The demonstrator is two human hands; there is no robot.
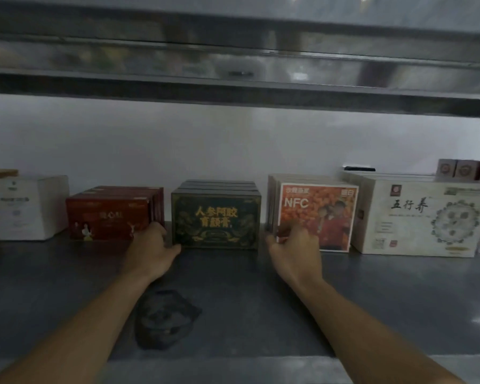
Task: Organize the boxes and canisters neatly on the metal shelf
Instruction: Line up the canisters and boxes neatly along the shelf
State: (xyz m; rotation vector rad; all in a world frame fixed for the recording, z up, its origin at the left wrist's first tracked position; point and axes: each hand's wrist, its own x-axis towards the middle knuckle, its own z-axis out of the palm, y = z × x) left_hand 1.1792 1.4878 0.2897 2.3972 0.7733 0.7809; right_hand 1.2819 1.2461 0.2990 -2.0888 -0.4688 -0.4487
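left hand (150, 246) in gap between red boxes (108, 217) and green box (216, 217); grip unclear | right hand (294, 250) pinches orange box (322, 214) left edge

My bare forearms stretched away from me, left hand (150, 246) fingers curled, thumb out to the right, right hand (293, 245) pinching the orange box (327, 214) at its left edge.
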